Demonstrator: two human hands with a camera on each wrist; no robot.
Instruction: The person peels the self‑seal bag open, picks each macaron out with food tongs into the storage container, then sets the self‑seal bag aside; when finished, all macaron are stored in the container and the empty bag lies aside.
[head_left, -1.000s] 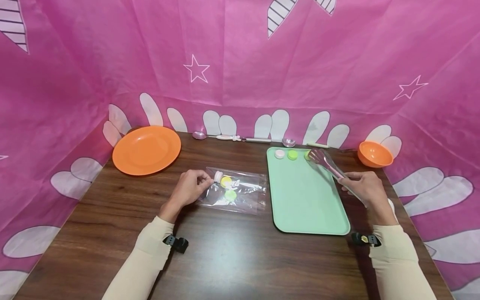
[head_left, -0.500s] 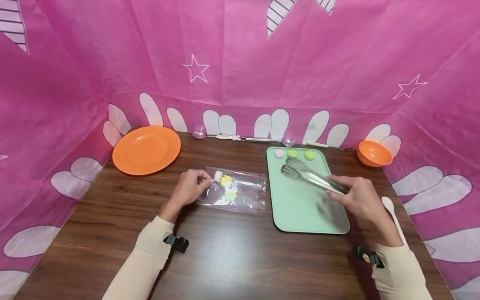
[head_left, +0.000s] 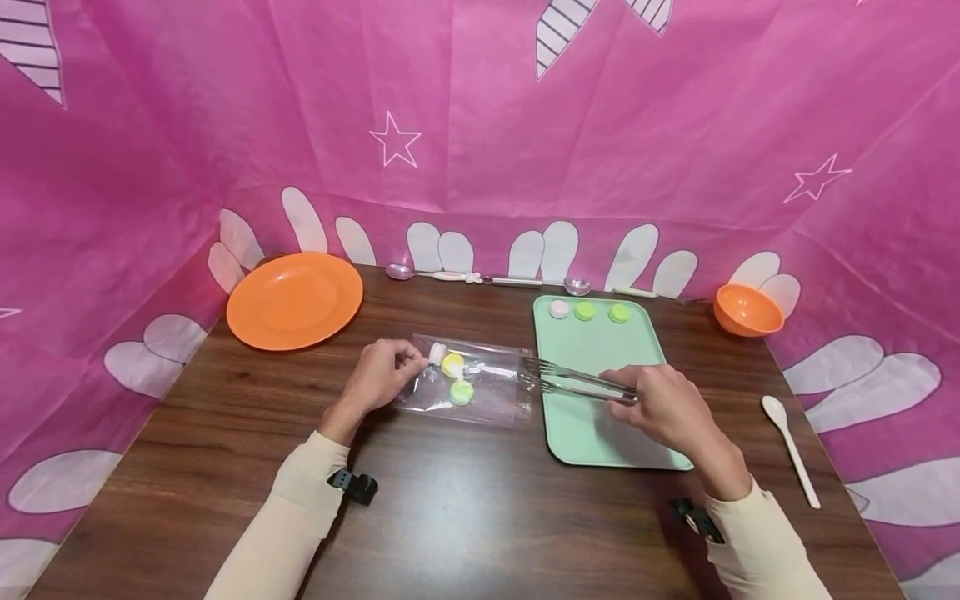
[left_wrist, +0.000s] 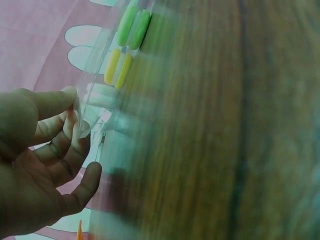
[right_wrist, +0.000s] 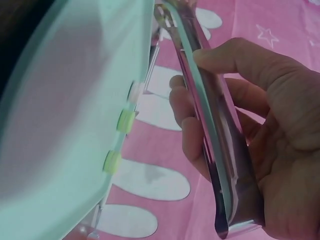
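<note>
My left hand (head_left: 382,375) pinches the left edge of a clear plastic bag (head_left: 493,400) lying on the table. Inside the bag are a pale pink macaron (head_left: 437,353), a yellow macaron (head_left: 453,364) and a green macaron (head_left: 462,392). Metal tongs (head_left: 581,382) are in my right hand (head_left: 671,408), thumb on one side and fingers on the other in the right wrist view. Their two tips, slightly apart with nothing seen between them, reach the bag's right end. One pale pink macaron (head_left: 558,309) and two green macarons (head_left: 602,312) line the far end of a mint tray (head_left: 600,437).
An orange plate (head_left: 295,300) stands back left, an orange bowl (head_left: 748,310) back right. Along the rear edge lie a spoon (head_left: 400,272), a ladle (head_left: 577,286) and other utensils. A white spoon (head_left: 792,450) lies right of the tray. Pink printed cloth (head_left: 480,108) surrounds the table.
My right hand has swung the tongs from the rightmost green macaron leftward and nearer, across the tray to the bag's right end. The left hand has stayed on the bag. The white spoon is now uncovered.
</note>
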